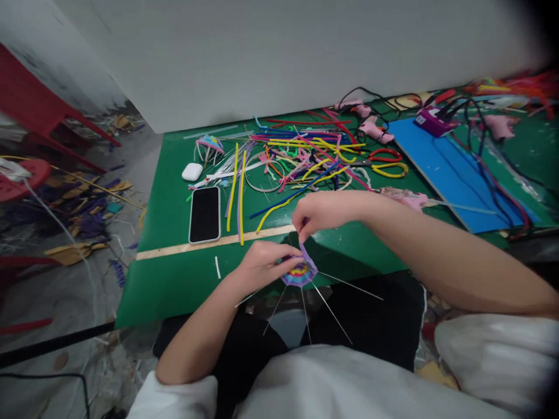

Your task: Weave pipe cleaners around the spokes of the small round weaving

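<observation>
My left hand (271, 262) grips a small round piece woven from pipe cleaners (299, 279), banded in purple, blue, yellow and red. Thin wire spokes (331, 306) fan out from its rim toward my lap. My right hand (320, 212) is closed, pinching a purple pipe cleaner (307, 255) that runs down to the edge of the woven piece. Both hands are over the front part of the green table. Part of the weaving is hidden under my left fingers.
On the green table (174, 291) lie a phone (205, 215), a white earbud case (192, 171), tangled pipe cleaners (305, 157), and scissors (388, 169). Pink glue guns (375, 129) with black cords, a blue board (441, 174) and a purple power block (437, 121) stand to the right.
</observation>
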Action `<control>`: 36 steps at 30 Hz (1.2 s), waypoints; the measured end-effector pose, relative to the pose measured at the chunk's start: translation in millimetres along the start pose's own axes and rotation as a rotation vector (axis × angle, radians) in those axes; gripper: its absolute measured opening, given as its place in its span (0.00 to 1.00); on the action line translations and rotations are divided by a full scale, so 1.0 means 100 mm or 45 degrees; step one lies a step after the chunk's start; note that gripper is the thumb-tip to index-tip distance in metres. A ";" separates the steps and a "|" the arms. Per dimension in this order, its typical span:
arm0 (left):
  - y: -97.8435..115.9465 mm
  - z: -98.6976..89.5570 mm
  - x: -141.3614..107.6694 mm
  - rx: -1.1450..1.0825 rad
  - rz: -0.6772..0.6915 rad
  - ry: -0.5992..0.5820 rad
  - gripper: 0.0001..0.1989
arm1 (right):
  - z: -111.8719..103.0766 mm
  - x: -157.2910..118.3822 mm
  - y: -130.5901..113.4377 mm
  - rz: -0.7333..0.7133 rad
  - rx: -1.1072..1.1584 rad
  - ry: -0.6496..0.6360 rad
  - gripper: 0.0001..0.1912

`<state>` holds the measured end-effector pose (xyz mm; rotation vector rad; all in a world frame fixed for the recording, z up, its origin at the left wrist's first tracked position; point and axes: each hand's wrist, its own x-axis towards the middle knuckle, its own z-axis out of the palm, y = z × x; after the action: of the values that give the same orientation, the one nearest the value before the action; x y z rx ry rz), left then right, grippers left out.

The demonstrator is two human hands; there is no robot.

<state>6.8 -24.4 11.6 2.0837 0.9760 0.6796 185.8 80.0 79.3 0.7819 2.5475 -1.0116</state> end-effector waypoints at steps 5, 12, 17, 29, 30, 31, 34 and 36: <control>0.02 -0.13 -0.03 -0.080 -0.160 0.297 0.09 | 0.19 -0.16 0.22 -0.009 0.214 0.375 0.11; 0.00 -0.15 -0.01 -0.246 -0.335 0.307 0.09 | 0.51 -0.23 0.15 -0.218 0.023 0.713 0.11; -0.02 -0.15 0.00 -0.264 -0.355 0.338 0.10 | 0.56 -0.11 0.06 -0.489 0.108 1.058 0.09; -0.03 -0.13 0.04 -0.004 -0.379 0.466 0.07 | 0.72 0.13 0.08 -0.277 0.565 1.047 0.09; -0.04 -0.13 0.04 0.007 -0.380 0.469 0.07 | 0.73 0.14 0.08 -0.258 0.594 1.043 0.09; -0.05 -0.12 0.04 0.003 -0.383 0.472 0.08 | 0.73 0.15 0.09 -0.243 0.625 1.033 0.08; -0.10 -0.10 0.04 -0.111 -0.402 0.482 0.08 | 0.74 0.18 0.11 -0.198 0.714 1.001 0.08; -0.14 -0.09 0.06 -0.270 -0.446 0.464 0.09 | 0.76 0.21 0.12 -0.164 0.779 0.993 0.08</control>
<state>-2.2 -9.4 6.6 1.5805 1.3655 0.9482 181.1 41.8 9.5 1.4115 2.9379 -1.8758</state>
